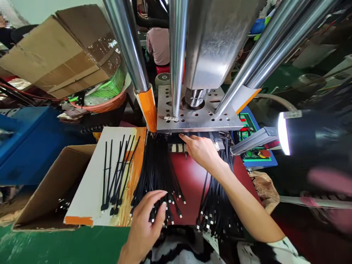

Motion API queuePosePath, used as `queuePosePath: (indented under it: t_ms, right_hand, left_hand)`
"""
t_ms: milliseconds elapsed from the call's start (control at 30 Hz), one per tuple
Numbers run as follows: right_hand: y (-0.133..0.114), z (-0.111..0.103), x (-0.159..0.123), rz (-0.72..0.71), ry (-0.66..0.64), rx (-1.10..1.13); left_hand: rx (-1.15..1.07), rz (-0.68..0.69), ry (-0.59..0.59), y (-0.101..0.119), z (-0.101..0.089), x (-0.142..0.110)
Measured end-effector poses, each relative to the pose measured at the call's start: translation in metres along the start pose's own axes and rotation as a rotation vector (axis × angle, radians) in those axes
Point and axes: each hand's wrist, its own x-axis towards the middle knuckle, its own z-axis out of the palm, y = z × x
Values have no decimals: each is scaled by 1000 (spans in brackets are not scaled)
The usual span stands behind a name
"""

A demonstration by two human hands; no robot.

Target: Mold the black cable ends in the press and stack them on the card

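My right hand (202, 151) reaches to the front of the mold (178, 147) beneath the metal press plate (198, 123). Its index finger points in under the plate; the thumb side is partly hidden, and I see nothing held. Low in front of me, my left hand (144, 223) has its thumb and fingers apart, with nothing between them. It hovers by the connector ends of a bundle of black cables (154, 165) on the red work surface (187, 179). Another black cable bundle (216, 198) lies under my right forearm. Several separate black cables (118, 176) rest on a white board (88, 190) at left.
Steel columns (178, 58) rise around the press. To the right are a lit lamp (284, 134) and a control panel (254, 154) with buttons. An open cardboard box (46, 198) stands left of the board. Behind sits a person in a pink top (159, 46).
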Motion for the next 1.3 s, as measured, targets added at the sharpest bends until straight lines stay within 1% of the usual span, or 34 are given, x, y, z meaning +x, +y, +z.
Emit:
queuePosePath:
  t_ms: [100,167,267,333,400,433,500,567,633,733,833,933,1000,1033,1100,1133,1200,1267,1300]
  right_hand:
    - [-1,2,-1,-16,14,-59]
    - [-1,3,-1,-52,33,-107]
    - [-2,4,2,-84,37,-144]
    - [-4,3,4,-80,3,-147]
    - [-7,0,4,-57,-34,-152]
    - [-9,-2,4,-40,-45,-157]
    - [-13,-6,3,-8,-54,-173]
    - [-15,-9,3,14,-64,-193]
    - [-16,-10,3,22,-74,-205]
    - [-16,-8,4,24,-70,-192]
    - [-18,-8,6,48,-58,-172]
    - [-22,-11,8,71,-55,-160]
    - [-21,-12,8,67,-50,-129]
    - [-18,-11,6,47,-38,-91]
    - [-9,-5,-5,-11,46,39]
    - [-2,1,-15,-38,129,126]
    - [14,19,-42,-49,345,320]
    - [33,42,-75,36,534,494]
    - [43,55,-92,115,589,561]
  left_hand:
    - [65,-86,64,-19,-24,3]
    - [131,-160,105,-36,-40,7]
    - [341,-305,123,-66,-58,7]
    - [533,-416,77,-85,-64,3]
    - [681,-507,-11,-100,-64,-3]
    - [722,-533,-62,-105,-62,-6]
    - [746,-544,-144,-112,-59,-11]
    - [740,-524,-177,-116,-55,-12]
    - [736,-501,-171,-121,-53,-9]
    - [734,-461,-149,-133,-53,3]
    - [719,-420,-134,-147,-56,18]
    - [675,-400,-144,-158,-61,29]
    - [633,-401,-127,-158,-63,32]
    - [606,-394,-101,-155,-63,31]
    - [528,-346,-3,-144,-61,26]
    - [474,-306,55,-136,-59,21]
    - [353,-217,154,-119,-53,10]
    - [247,-153,195,-102,-47,-1]
    - [212,-137,199,-96,-44,-5]
